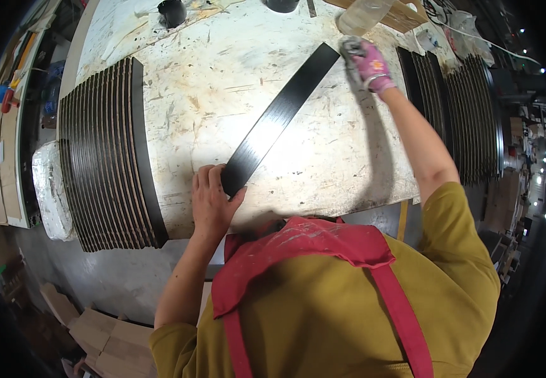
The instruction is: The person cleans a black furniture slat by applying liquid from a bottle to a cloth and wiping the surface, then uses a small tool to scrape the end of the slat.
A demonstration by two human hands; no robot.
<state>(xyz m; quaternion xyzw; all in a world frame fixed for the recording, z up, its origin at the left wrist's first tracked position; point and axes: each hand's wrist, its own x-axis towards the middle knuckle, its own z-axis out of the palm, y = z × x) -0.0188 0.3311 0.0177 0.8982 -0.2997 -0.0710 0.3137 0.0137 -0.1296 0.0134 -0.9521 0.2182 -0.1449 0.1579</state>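
A flat black strip (279, 116), like a narrow painted board, lies slantwise on the work table, its far end pointing to the upper right. My bare left hand (215, 195) holds its near end, with the thumb on one side and the fingers on the other. My right hand (369, 63), in a pink glove with a flower on it, is just right of the far end, apart from the strip. Its grey, dirty fingers are curled and slightly blurred. What they hold, if anything, I cannot make out.
Stacked dark strips (106, 157) line the table's left side, and more rows (474, 120) stand at the right. Along the far edge are a black cup (172, 12), a cloudy plastic container (364, 16) and a cardboard box (404, 17). A wrapped white bundle (52, 189) sits far left.
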